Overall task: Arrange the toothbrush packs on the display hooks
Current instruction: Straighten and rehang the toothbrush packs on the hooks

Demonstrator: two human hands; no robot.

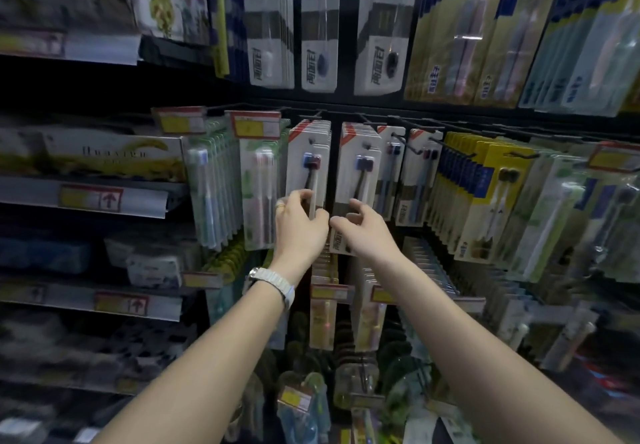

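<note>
White red-cornered toothbrush packs (308, 163) hanging on black display hooks (403, 142), left hand (299, 225) with ring, fingers curled pinching front pack's lower edge, right hand (360, 225) loosely spread touching neighbouring pack (360, 166), both arms outstretched

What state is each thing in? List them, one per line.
Left hand: fingers curled on the left white pack stack.
Right hand: fingers curled at the right white pack stack; grip unclear.
Left white packs: hanging on a hook.
Right white packs: hanging on a hook.
Yellow packs: hanging, fanned out at a slant.
Watch: worn on the left wrist.
</note>
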